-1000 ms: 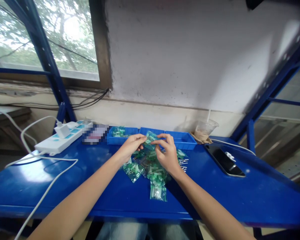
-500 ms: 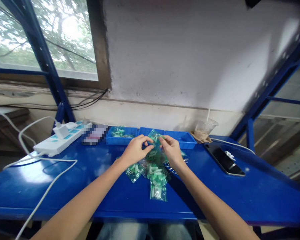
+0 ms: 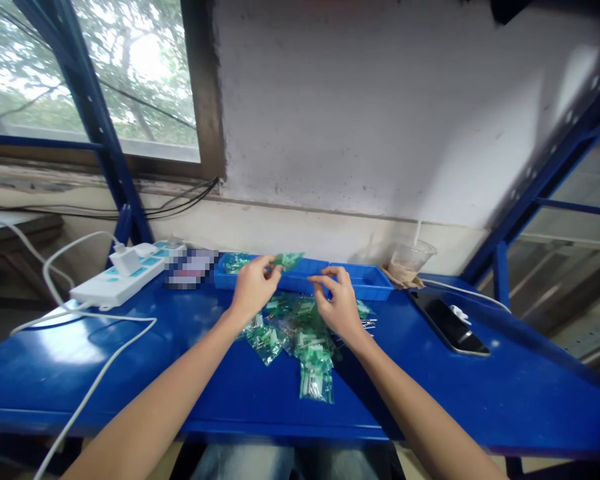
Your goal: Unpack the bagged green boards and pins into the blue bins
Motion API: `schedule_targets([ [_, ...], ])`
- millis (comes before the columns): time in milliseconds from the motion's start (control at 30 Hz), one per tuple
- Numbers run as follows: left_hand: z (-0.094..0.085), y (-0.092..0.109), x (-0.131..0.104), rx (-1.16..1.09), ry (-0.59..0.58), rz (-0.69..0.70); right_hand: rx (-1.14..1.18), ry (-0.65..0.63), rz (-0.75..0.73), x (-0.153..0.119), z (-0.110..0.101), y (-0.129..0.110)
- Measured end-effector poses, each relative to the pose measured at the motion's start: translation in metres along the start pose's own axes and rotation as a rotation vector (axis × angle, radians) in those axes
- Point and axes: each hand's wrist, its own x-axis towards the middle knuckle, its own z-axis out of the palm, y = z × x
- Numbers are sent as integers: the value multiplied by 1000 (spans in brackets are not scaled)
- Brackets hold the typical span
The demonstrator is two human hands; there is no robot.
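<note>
My left hand (image 3: pixel 257 287) pinches a small clear-and-green plastic bag (image 3: pixel 289 261) and holds it up in front of the blue bins (image 3: pixel 363 291). What is inside that bag is too small to make out. My right hand (image 3: pixel 337 301) hovers to the right, its fingers apart and slightly curled, with nothing visible in them. Below both hands lies a pile of similar green bags (image 3: pixel 314 353) holding small white and green parts. Thin metal-looking pieces (image 3: pixel 369 325) poke out beside my right wrist.
A white power strip (image 3: pixel 130 277) with plugs and a loose white cable (image 3: pixel 105 367) lies on the left of the blue table (image 3: pixel 220 400). To the right are a black phone (image 3: pixel 447 323), white earbuds (image 3: pixel 459 313) and a plastic cup (image 3: pixel 410 259). More green bags (image 3: pixel 236 263) sit in the left bin.
Both hands were together at the bag; now they are apart. My left hand has moved left, carrying the bag with it. My right hand has let go of it and its fingers have spread.
</note>
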Motion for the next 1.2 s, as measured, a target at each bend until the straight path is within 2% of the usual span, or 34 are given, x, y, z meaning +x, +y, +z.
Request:
schedule_targets([
  [67, -9, -8, 5, 234, 146, 79, -49, -47, 23, 1, -1, 5],
  [100, -14, -13, 7, 329, 163, 80, -87, -79, 27, 1, 0, 8],
  [233, -20, -33, 11, 596, 113, 37, -346, -210, 62, 1, 2, 20],
  [333, -9, -36, 9, 600, 94, 109, -523, -302, 134, 3, 1, 31],
  [400, 0, -33, 6, 506, 11, 200, -558, -373, 153, 6, -2, 39],
  [500, 9, -26, 1, 337, -264, 299, -499, -443, 134, 10, -6, 50],
  [600, 8, -22, -5, 347, -477, 291, -446, -435, 110, 13, -8, 58],
  [667, 6, -22, -9, 459, -528, 222, -427, -429, 102, 12, -8, 60],
  [800, 3, -21, -13, 624, -557, 107, -393, -423, 88, 10, -6, 64],
  [933, 4, -16, -12, 645, -516, 124, -368, -329, 56, 8, -3, 61],
  [1033, 2, -7, -10, 592, -372, 154, -299, -181, 64, 7, -3, 45],
  [1100, 0, 1, -10, 515, -232, 183, -187, -157, 141, 7, -2, 29],
  [1200, -1, 12, -12, 382, -57, 215, 154, -272, 383, 5, 2, 5],
])
